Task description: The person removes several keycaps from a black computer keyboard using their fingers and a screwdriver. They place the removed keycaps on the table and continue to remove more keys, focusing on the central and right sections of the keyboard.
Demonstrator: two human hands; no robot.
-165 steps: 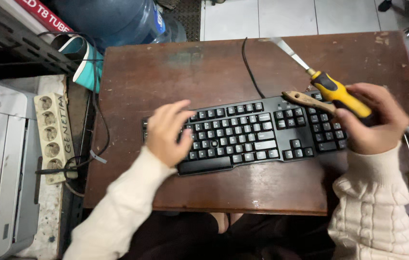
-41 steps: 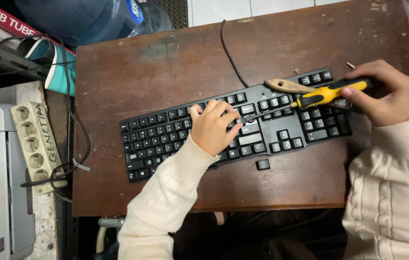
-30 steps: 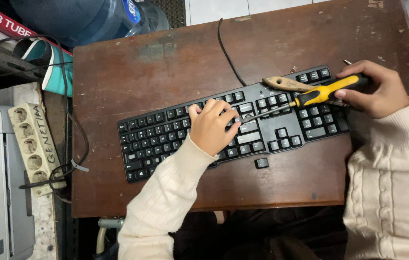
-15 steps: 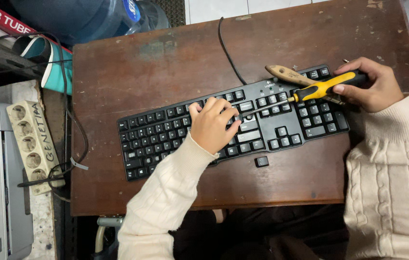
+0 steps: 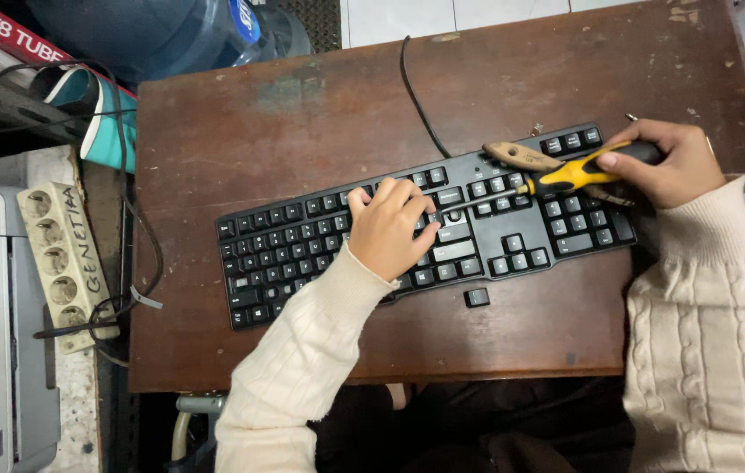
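Apparently the right hand [image 5: 666, 162] clenches the stiff screwdriver [image 5: 565, 175] by its handle, while the left hand [image 5: 390, 229], grasping nothing, steadies the light keyboard [image 5: 302, 254].

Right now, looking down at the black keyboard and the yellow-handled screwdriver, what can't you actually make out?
- Screwdriver tip: head view, the yellow-and-black screwdriver meets the black keyboard beside the left hand, whose fingers hide it.
- Keys under that hand: covered.
- Right hand grip: the palm side is turned away.
- Wooden-handled tool: its far end is hidden behind the screwdriver.
- Loose black keycap: too small to read.
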